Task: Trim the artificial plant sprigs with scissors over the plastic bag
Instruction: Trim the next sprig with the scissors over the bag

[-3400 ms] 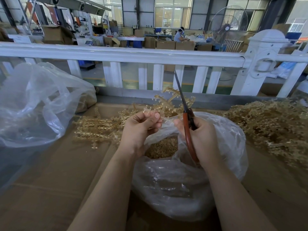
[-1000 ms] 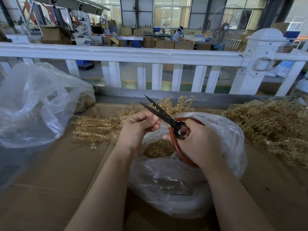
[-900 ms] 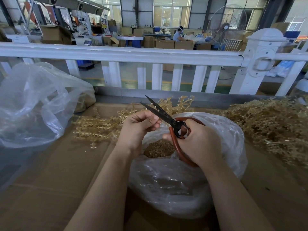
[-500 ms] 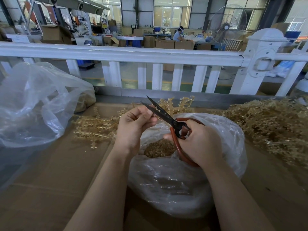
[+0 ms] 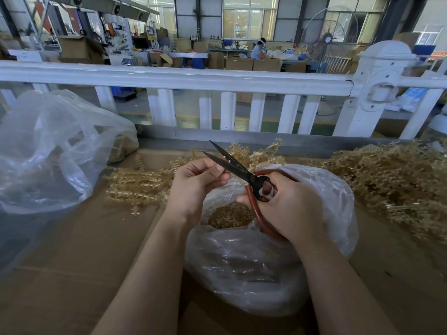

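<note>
My right hand (image 5: 287,206) grips the red-handled scissors (image 5: 242,170); their black blades are parted and point up-left. A small pale sprig piece sits between the blades, pinched in my left hand (image 5: 196,184); most of it is hidden by my fingers. Both hands hover over the clear plastic bag (image 5: 261,262), whose open mouth shows a heap of golden trimmings (image 5: 229,215). More golden sprigs (image 5: 137,183) lie on the cardboard just beyond my left hand.
A big tangled pile of golden sprigs (image 5: 396,180) fills the right side. A second clear bag (image 5: 48,151) lies at the left. Brown cardboard (image 5: 72,262) covers the worktop. A white railing (image 5: 193,78) runs along the far edge.
The scissors swung from upright down to pointing up-left with blades parted. My left hand has crept slightly toward the blades, feeding the sprig piece between them.
</note>
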A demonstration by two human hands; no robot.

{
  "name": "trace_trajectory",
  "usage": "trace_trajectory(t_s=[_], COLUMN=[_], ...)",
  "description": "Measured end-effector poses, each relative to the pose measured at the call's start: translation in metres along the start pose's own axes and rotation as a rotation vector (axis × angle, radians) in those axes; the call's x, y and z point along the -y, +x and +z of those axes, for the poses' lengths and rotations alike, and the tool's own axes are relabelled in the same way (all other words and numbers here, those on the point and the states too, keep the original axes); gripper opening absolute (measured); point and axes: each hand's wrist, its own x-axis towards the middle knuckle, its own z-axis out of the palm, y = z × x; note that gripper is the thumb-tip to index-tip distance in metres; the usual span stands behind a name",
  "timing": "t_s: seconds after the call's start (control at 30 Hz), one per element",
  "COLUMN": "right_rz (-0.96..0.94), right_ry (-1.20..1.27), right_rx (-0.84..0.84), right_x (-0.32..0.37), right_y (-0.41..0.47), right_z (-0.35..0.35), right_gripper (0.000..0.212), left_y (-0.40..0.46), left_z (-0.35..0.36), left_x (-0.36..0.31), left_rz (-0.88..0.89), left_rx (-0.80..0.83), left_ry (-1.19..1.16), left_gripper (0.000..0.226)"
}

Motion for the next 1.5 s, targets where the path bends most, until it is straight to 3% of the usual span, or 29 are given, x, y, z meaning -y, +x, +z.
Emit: trace_trajectory(t_s=[0.5, 0.7, 1.27, 1.4, 1.5], right_rz=[0.003, -0.004, 0.034, 0.053, 0.161], right_ry=[0.009, 0.031, 0.067, 0.14, 0.322], right_rx=[-0.019, -0.041, 0.0, -0.009, 0.03], right_x=[-0.0001, 0.004, -0.0005, 0.0013, 0.0003], right_y=[0.0001, 0.0007, -0.0001, -0.001, 0.0011], right_z=[0.0036, 0.0004, 0.0044, 0.0072, 0.0093], right_gripper=[0.077, 0.073, 0.08, 0.064, 0.034], left_y=[-0.0007, -0.0024, -0.0019, -0.0023, -0.0033], left_z=[0.0004, 0.0022, 0.0003, 0.0013, 0.0024], left_x=[-0.002, -0.0008, -0.0005, -0.0022, -0.0055], left_rz=[0.018, 0.083, 0.068, 0.011, -0.037], left_rx=[-0.015, 0.024, 0.063, 0.058, 0.1], left_ry=[0.006, 0.135, 0.085, -0.034, -0.122], left_gripper=[0.025, 0.014, 0.016, 0.013, 0.013])
